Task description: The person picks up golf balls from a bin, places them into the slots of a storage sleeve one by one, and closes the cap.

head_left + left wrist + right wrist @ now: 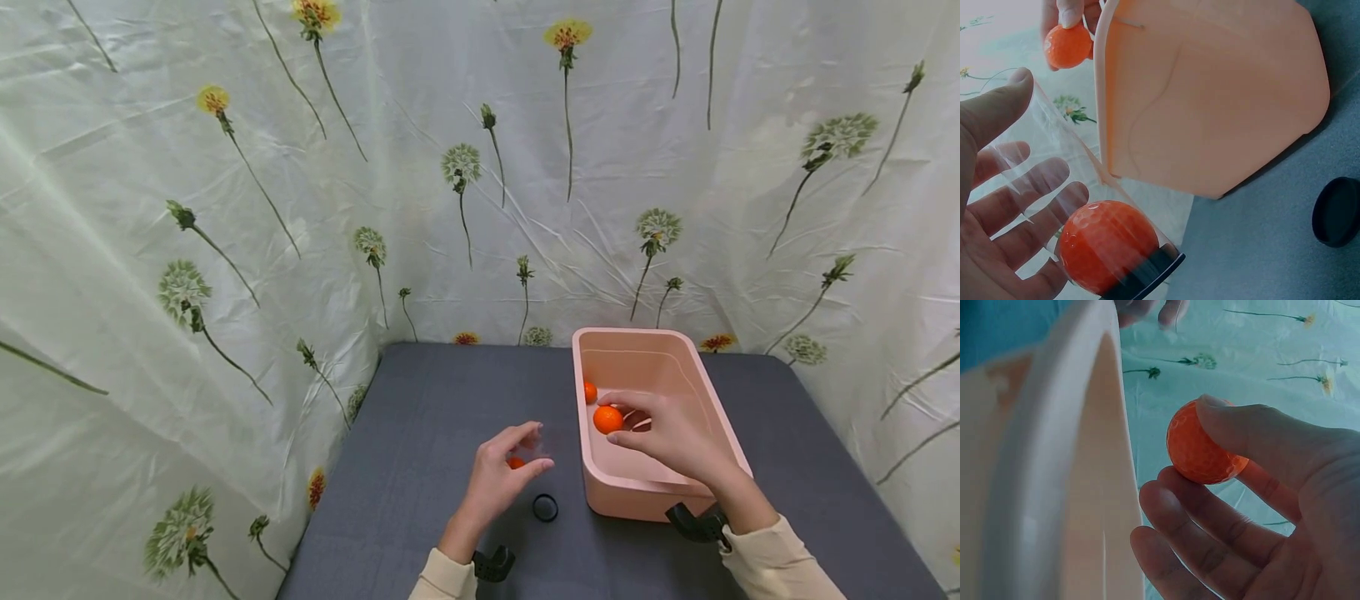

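Observation:
My left hand (501, 471) holds a clear plastic tube (1054, 144) with a black base, thumb on one side and fingers round the other. One orange golf ball (1109, 247) sits at the bottom of the tube. The tube's upper end has no cap on it. Over the left side of the pink bin (663, 487), my right hand (675, 429) pinches a second orange golf ball (1200, 444) between thumb and fingers. Another orange ball (590, 392) lies inside the bin against its left wall.
A round black cap (545, 507) lies on the dark grey table (442, 400) between my left hand and the bin. Behind the table hangs a pale curtain (420, 167) printed with dandelions. Each wrist wears a black camera mount.

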A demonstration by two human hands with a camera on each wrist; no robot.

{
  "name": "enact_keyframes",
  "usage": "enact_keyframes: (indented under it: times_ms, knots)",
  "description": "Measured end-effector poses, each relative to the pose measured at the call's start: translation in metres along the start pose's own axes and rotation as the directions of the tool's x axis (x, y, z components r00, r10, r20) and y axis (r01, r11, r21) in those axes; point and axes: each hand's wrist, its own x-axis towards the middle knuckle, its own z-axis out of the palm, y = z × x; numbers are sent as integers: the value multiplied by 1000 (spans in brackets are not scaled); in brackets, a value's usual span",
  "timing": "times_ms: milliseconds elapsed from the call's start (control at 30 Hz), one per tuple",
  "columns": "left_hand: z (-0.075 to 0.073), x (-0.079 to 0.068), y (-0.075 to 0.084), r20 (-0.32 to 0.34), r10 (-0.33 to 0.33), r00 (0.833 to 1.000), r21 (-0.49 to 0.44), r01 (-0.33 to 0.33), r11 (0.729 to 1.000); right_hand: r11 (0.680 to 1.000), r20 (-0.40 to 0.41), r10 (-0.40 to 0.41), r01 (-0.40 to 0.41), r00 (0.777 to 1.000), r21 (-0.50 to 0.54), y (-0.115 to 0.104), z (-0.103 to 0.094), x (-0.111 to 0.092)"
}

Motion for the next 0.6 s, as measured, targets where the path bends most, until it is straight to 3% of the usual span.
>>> enact_keyframes:
  times_ms: [200, 333, 600]
  knots:
    - [-1, -1, 0, 2, -4, 1000, -18, 4, 1000, 994, 1, -29, 28, 1000, 104, -4, 16, -2]
    - [-2, -2, 0, 1, 15, 1000, -23, -15, 1000, 993, -21, -35, 38, 999, 116, -10, 26, -1]
    - [-2, -1, 1, -5, 41, 999, 10, -41, 999, 993, 13, 10, -11, 1000, 117, -21, 38, 0]
